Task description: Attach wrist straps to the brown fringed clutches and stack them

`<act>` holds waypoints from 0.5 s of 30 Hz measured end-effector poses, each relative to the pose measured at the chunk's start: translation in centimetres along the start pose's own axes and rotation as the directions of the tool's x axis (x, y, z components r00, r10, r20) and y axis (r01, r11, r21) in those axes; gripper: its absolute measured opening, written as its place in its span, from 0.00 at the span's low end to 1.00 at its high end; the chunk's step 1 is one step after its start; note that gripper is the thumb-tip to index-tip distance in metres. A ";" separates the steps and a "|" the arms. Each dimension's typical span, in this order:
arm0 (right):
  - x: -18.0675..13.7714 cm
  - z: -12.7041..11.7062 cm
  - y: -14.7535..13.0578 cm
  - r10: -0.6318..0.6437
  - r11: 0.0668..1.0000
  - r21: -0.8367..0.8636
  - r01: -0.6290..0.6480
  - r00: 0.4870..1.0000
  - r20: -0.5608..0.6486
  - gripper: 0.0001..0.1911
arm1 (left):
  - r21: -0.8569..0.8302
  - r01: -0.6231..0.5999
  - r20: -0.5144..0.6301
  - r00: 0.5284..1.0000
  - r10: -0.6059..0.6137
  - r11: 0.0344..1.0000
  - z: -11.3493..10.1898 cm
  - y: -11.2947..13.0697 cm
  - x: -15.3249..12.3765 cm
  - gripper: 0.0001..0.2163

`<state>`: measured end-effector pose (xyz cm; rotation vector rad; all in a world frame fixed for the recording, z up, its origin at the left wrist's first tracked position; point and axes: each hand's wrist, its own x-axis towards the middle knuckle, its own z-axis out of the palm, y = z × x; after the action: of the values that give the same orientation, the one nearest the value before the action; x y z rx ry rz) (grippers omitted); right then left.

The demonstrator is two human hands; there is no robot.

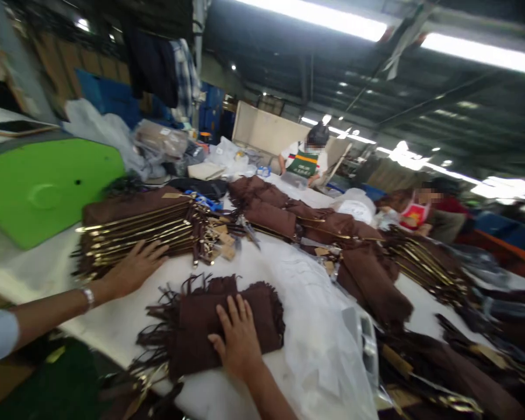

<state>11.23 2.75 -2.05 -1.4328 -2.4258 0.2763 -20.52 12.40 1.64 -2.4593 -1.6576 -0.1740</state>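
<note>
A folded brown fabric piece with fringed ends, perhaps a bag, lies on the white table near me. My right hand rests flat on it, fingers spread. To the left, my left hand reaches with outstretched fingers to the front edge of a stack of brown bags with gold zips. Its fingertips overlap the lowest gold strips; whether they press on them I cannot tell. Cardboard-coloured tags hang at the stack's right end. Clear plastic sheeting lies to the right of the fringed piece.
A green panel stands at the left. Rolled brown bags run across the table's middle, with another gold-zipped stack at the right. Blue-handled tools lie behind the left stack. Two people, one in a green apron, are across the table.
</note>
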 end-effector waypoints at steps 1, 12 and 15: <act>0.0 0.2 0.3 -0.022 1.000 -0.020 0.022 1.000 -0.008 0.31 | 0.004 -0.023 0.012 1.000 0.023 1.000 0.3 -1.2 -1.0 0.20; -1.0 2.7 2.4 -0.005 0.977 -0.212 -0.022 0.992 -0.125 0.31 | -0.248 -0.301 0.059 0.944 0.324 0.921 5.2 3.1 3.1 0.29; -1.6 2.7 1.9 -0.043 0.980 -0.199 0.023 0.995 -0.094 0.30 | -0.289 -0.257 0.045 0.958 0.282 0.922 6.4 1.7 5.6 0.21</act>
<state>12.57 2.20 -5.44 -1.4470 -2.4503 -0.0445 -16.88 18.18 -3.70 -2.9155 -1.3828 -0.2883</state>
